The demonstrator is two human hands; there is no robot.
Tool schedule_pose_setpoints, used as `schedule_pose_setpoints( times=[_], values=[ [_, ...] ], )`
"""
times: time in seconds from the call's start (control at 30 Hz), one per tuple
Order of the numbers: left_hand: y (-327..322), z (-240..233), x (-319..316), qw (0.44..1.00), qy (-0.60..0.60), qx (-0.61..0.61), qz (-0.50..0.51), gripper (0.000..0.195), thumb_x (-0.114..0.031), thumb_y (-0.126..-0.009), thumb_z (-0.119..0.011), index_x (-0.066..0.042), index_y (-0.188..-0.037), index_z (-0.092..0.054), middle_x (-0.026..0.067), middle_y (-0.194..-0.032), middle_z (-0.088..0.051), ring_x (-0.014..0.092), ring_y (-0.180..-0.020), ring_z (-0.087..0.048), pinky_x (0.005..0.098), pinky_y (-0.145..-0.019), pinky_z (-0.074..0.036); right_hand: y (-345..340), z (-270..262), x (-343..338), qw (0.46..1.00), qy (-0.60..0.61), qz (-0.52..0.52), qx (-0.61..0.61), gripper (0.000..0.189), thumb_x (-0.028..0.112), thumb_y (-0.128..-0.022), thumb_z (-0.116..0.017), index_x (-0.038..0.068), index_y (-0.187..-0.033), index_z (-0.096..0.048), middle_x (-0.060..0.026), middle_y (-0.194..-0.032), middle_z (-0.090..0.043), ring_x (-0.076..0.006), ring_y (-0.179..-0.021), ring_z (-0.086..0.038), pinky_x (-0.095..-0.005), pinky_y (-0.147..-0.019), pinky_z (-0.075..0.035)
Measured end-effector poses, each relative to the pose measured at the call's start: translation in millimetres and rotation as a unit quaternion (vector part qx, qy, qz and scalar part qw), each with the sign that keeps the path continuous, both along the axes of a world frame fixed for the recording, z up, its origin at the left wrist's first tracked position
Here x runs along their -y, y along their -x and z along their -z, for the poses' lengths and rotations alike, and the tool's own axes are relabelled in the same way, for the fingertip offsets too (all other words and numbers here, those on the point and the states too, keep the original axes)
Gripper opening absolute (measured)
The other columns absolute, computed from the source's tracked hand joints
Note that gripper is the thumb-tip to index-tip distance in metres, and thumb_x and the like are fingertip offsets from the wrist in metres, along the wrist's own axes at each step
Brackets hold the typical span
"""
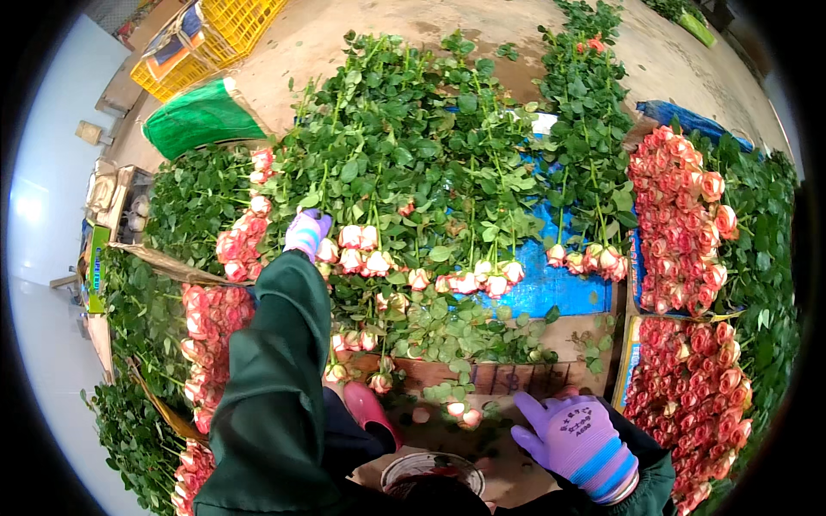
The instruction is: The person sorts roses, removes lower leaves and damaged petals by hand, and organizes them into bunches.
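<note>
Long-stemmed pink and white roses (pixel 495 284) lie on the bench with their blooms towards me and their leafy stems pointing away. My left hand (pixel 307 232), in a purple glove, reaches into the foliage at the left of the pile, beside several rose blooms (pixel 358 237); the leaves and the glove hide whether its fingers hold a stem. My right hand (pixel 568 432), in a like glove with blue stripes, hovers or rests by the bench's near wooden edge (pixel 503 378). Its thumb and a finger are apart, and no stem shows in it.
Stacked rose bundles (pixel 677 219) stand at the right, with others (pixel 216 335) at the left. A blue sheet (pixel 568 290) covers part of the bench. Behind are a green woven sack (pixel 200 119) and a yellow plastic crate (pixel 242 26). A round container (pixel 432 467) is by my feet.
</note>
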State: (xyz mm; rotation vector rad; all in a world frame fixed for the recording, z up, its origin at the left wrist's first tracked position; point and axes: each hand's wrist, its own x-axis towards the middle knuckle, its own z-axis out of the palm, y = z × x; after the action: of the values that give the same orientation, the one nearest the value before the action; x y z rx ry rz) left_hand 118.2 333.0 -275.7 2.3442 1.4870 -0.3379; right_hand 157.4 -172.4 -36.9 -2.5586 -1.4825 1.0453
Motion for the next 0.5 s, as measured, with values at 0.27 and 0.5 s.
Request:
schedule_pose_setpoints(
  times=[0.27,0.5],
  values=[
    [42,-62,-50,0.899,0.120,0.408,-0.110,0.028,-0.026,-0.083,-0.068,-0.006,-0.102,-0.065,0.0046,-0.085,-0.068,0.018,-0.073,-0.062,0.0346,-0.069,-0.050,18,7,-4,0.998,-0.055,-0.031,0.004,0.043,0.040,-0.091,-0.053,0.009,-0.119,-0.055,-0.0122,-0.078,-0.064,-0.0311,-0.074,-0.062,-0.0419,-0.065,-0.048],
    [67,-214,55,0.813,0.284,0.496,0.112,0.031,0.002,-0.084,-0.054,-0.006,-0.114,-0.059,0.0063,-0.106,-0.063,0.016,-0.082,-0.061,0.0268,-0.074,-0.053,49,2,9,0.988,-0.146,-0.052,0.021,0.042,0.039,-0.091,-0.052,0.007,-0.118,-0.054,-0.0105,-0.073,-0.063,-0.0317,-0.067,-0.063,-0.0445,-0.058,-0.048]
  ],
)
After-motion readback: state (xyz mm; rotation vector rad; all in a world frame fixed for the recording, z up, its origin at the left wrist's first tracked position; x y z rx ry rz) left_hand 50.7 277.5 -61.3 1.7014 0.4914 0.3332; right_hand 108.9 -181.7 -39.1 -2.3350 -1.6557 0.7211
